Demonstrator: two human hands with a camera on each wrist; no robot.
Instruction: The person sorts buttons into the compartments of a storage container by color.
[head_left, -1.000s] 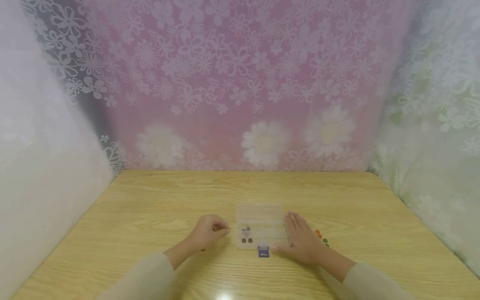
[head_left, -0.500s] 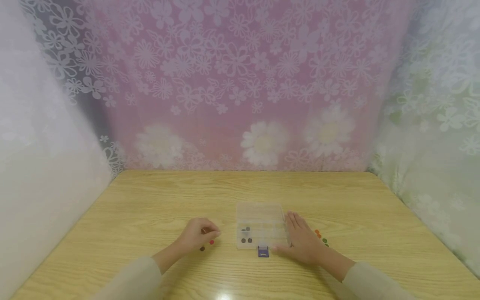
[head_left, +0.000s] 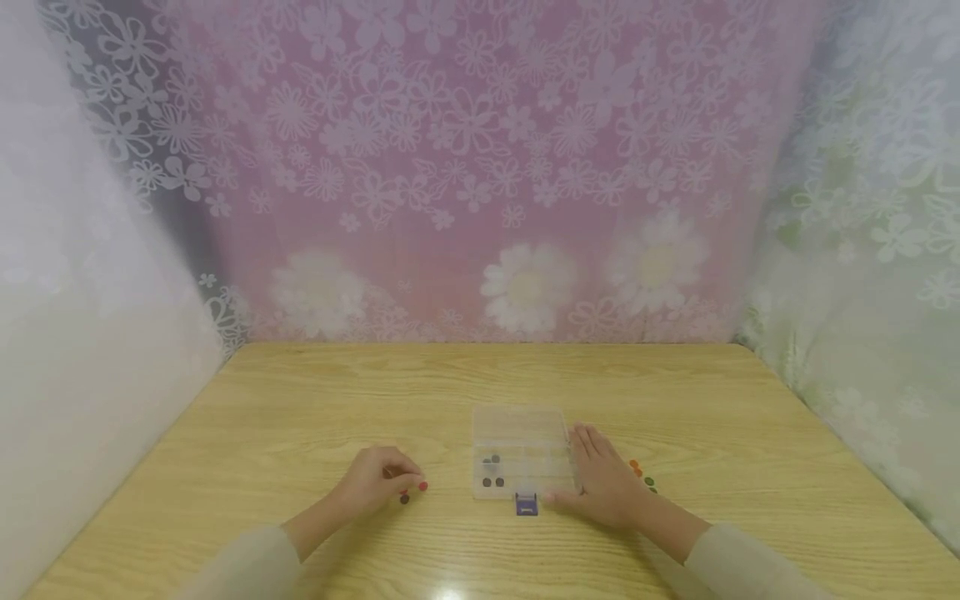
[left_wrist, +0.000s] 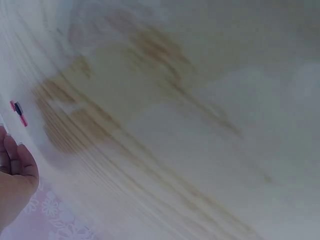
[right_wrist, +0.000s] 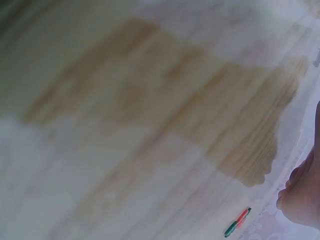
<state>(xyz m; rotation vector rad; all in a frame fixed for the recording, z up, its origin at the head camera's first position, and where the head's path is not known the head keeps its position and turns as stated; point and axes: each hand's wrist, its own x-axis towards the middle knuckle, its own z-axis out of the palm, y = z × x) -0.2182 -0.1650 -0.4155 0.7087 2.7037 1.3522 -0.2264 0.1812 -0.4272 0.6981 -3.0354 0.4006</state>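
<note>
In the head view my left hand [head_left: 377,482] hovers low over the table, its fingers loosely curled and its thumb near the index fingertip. A red disc [head_left: 423,486] lies just below those fingertips. A dark disc [head_left: 405,499] and another red one partly hidden by the hand lie close by. The left wrist view shows these pieces [left_wrist: 19,111] apart from the fingers. My right hand [head_left: 606,487] lies with extended fingers along the right side of a clear plastic compartment box [head_left: 551,483]. Several dark discs [head_left: 500,482] sit in its left compartments. The box's lid [head_left: 517,423] is raised.
A purple latch [head_left: 527,505] sticks out at the box's front. Orange discs [head_left: 636,468] and green discs [head_left: 650,482] lie right of my right hand, partly covered by it. Floral cloth [head_left: 480,167] hangs behind the wood-grain table [head_left: 337,383].
My left hand has moved left, away from the box, and down toward the red and dark discs, which have come into view. My right hand and the box have stayed in place.
</note>
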